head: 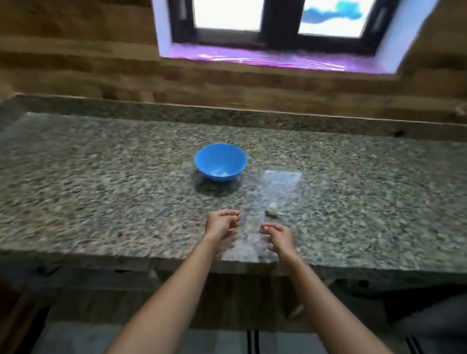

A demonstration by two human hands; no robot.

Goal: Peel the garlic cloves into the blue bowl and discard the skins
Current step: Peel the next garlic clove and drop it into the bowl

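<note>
My bare left forearm and right forearm reach forward, converging. My left hand and right hand are near each other but apart, palms facing inward, fingers loosely curled.

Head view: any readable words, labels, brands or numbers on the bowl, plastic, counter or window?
None readable. The blue bowl, the clear plastic, the granite counter and the window show no lettering; the frame is motion-blurred, so any fine print would be lost.
</note>
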